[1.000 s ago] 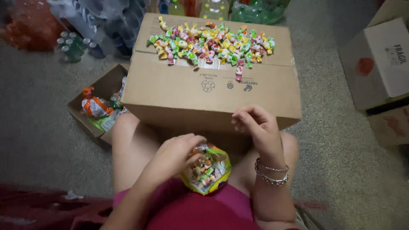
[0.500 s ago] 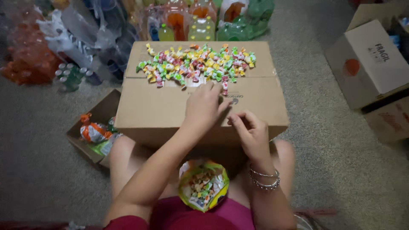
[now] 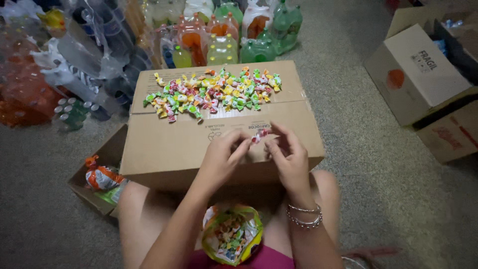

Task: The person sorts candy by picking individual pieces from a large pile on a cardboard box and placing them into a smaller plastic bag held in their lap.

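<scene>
One wrapped candy [image 3: 260, 135] is pinched between the fingers of the left hand [image 3: 221, 159] and right hand [image 3: 289, 157] above a cardboard box [image 3: 164, 149]; an open bag [image 3: 231, 234] lies below.

Light is dim and warm, soft and even, with no clear source. Faint shadows lie on the carpet floor [image 3: 398, 199] beside the cardboard box [image 3: 169, 149] and under both hands. Clear plastic wraps [image 3: 84, 55] near the floor's far left corner catch pale glare. Detail is soft and grainy throughout; the picture's corners look darker and smeared.
</scene>
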